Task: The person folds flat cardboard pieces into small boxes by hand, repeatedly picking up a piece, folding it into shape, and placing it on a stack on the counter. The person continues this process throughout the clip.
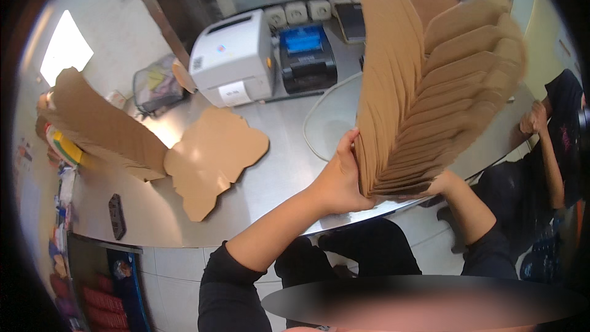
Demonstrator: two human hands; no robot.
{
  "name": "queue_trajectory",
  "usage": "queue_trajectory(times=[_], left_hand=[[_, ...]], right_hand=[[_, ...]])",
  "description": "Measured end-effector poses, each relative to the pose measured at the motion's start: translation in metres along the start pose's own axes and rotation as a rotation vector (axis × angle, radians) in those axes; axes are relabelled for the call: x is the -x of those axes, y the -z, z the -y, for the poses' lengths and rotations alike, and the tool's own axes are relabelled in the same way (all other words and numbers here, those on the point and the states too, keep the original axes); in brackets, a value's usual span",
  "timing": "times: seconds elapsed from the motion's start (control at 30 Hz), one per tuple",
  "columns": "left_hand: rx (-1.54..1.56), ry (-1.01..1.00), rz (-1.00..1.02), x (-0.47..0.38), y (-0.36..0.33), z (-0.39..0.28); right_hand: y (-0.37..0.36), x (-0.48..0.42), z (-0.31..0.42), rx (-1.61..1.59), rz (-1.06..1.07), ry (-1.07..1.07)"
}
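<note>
A tall stack of folded cardboard box blanks (392, 55) rises before me at the right, its scalloped flaps fanned out. My left hand (343, 182) grips its lower left side, thumb up along the cardboard. My right hand (440, 184) supports the stack low on the right; its fingers are mostly hidden behind the cardboard. One flat cardboard blank (214, 152) with a shaped outline lies on the metal table (281, 175), left of my left arm. Another stack of brown cardboard (110, 133) stands at the table's left end.
A white label printer (233, 60) and a smaller black printer (308, 62) stand at the back. A white cable (309, 124) curves over the tabletop. A dark phone-like object (117, 216) lies near the front left. Another person (521, 180) sits at the right.
</note>
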State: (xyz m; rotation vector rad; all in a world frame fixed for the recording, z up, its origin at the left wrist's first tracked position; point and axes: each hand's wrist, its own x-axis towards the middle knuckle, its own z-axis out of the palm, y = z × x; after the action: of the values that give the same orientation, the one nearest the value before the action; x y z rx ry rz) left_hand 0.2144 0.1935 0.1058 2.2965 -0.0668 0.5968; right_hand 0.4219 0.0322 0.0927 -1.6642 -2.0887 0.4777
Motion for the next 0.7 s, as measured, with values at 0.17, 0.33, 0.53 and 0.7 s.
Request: queue_trajectory(times=[0.17, 0.33, 0.53, 0.7], left_hand=[[-0.041, -0.125, -0.008, -0.004, -0.01, 0.026], [-0.07, -0.075, 0.021, -0.008, -0.008, 0.025], [0.128, 0.239, 0.048, -0.001, -0.013, 0.034], [0.024, 0.271, -0.011, -0.001, -0.012, 0.012]], right_hand=[[-0.015, 0.015, -0.032, -1.161, -0.136, -0.285], [0.004, -0.008, -0.003, -0.119, -0.055, -0.053], [0.007, -0.017, 0.011, -0.281, -0.148, -0.174], [0.003, -0.011, 0.005, -0.171, -0.289, -0.079]])
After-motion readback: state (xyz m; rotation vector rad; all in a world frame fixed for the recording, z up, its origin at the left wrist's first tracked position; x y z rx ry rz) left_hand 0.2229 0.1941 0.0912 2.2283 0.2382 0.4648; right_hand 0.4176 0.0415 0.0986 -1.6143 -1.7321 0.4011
